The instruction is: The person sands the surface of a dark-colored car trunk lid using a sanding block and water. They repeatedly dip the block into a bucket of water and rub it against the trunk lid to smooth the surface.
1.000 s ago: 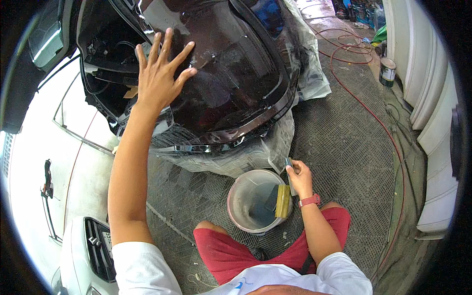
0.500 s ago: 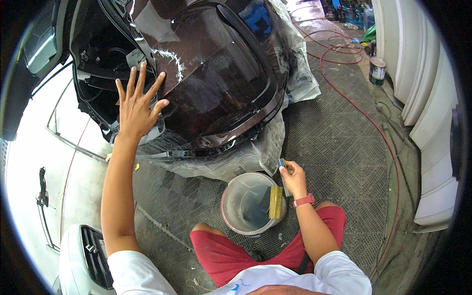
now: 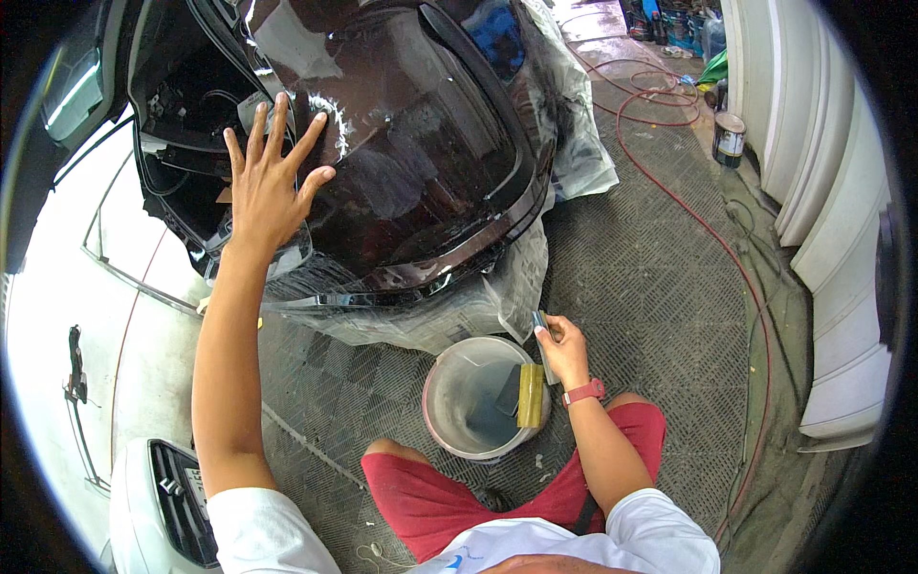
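A glossy dark brown car bumper fills the upper middle, with a white scuffed patch on its left part. My left hand is spread with its palm down over the bumper's left edge, the index fingertip beside the scuffs. Low on the right, my right hand pinches a thin, flat blue-grey piece whose kind I cannot make out. It is just right of a pale round bucket of greyish water. A yellow-olive block rests across the bucket's right rim, with a dark flat piece beside it.
Masking paper skirts the bumper. A red hose snakes over the textured floor on the right. A paint can stands by white panels. A white car's front is at lower left.
My left hand has slid forward along the bumper, its index fingertip now nearer the scuffs. The right hand keeps its hold beside the bucket; the whole view has shifted slightly.
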### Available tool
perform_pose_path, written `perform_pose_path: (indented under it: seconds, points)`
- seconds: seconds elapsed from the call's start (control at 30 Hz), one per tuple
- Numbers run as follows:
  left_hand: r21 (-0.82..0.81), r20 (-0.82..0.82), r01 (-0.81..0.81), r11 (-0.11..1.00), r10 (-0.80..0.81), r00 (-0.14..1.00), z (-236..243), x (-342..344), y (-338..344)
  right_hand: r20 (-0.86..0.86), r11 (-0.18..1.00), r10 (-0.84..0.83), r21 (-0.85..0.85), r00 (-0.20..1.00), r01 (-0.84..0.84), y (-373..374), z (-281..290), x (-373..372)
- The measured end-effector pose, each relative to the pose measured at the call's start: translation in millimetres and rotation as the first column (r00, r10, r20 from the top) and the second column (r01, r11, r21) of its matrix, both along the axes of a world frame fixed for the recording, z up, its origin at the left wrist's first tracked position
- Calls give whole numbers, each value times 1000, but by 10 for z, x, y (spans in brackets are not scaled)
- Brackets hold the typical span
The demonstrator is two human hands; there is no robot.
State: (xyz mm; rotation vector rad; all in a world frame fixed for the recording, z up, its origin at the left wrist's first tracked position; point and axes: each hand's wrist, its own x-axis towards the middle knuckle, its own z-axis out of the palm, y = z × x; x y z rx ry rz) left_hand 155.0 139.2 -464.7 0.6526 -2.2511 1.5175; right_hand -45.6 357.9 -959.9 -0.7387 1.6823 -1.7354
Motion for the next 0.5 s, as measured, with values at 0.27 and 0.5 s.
perform_pose_path:
  seconds: [0.27,0.5]
  points:
    - [39,7,-51,998,51,999,-134,236,117,6,1000,-10,8,1000,10,4,65,10]
    - [45,7,-36,998,36,999,-45,296,121,9,999,3,-43,1000,-3,6,78,13]
